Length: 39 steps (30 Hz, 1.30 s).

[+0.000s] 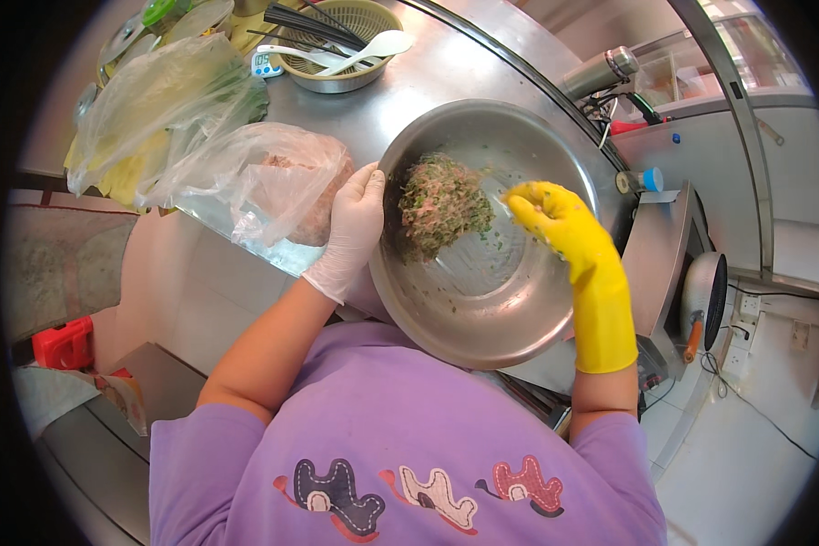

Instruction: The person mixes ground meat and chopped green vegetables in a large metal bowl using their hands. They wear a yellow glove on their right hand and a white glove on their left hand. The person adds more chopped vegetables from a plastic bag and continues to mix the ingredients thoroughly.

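A large stainless steel bowl (pixel 478 334) stands at the front of the metal counter. In its left half lies a mound of minced meat mixed with chopped greens (pixel 443 205), and smears and green bits cling to the bowl's floor. My left hand (pixel 357 215), in a thin white disposable glove, grips the bowl's left rim with the thumb on top. My right hand (pixel 542 215), in a long yellow rubber glove, is over the bowl's right side with its fingers curled. Bits of filling stick to that glove. The curled fingers hide whether anything is inside them.
Left of the bowl, a clear plastic bag of minced meat (pixel 314 177) sits near the counter edge (pixel 280 258). Behind are a basket (pixel 375 17) with chopsticks and white spoons, and a digital timer (pixel 266 63). A steel thermos (pixel 600 72) and a frying pan (pixel 703 307) are on the right.
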Available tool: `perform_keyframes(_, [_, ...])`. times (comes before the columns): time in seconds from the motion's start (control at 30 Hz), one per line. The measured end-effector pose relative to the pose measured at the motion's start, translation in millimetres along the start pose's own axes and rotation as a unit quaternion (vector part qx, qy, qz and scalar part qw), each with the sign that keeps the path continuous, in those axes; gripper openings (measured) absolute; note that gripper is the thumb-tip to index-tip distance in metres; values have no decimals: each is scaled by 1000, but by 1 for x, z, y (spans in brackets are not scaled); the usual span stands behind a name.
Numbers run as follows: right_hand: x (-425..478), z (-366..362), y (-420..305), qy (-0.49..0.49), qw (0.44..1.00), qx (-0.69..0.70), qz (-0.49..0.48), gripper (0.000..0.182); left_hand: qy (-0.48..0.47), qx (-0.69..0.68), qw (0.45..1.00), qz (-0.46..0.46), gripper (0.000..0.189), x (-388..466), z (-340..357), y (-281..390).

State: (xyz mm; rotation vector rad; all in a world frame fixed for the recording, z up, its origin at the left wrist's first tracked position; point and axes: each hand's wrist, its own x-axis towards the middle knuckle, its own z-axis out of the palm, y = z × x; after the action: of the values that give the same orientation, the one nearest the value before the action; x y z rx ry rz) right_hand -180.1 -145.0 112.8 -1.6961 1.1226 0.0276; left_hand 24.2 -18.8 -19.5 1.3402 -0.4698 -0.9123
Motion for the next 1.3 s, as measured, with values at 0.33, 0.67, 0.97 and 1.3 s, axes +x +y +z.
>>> perform_keyframes(0.33, [43,102,11,250,849,-300,-356,42,7,23,1000,-1,32,-2,1,-1])
perform_keyframes(0.67, [81,121,40,179,862,-307,-361,47,11,41,999,19,31,-7,0,5])
perform_keyframes(0.97, [76,104,30,-68,713,688,-118,52,-8,-16,1000,9,29,-3,3,0])
perform_keyframes(1.3, [18,51,37,140,940,310,17,39,-13,14,1000,23,31,1,-1,-6])
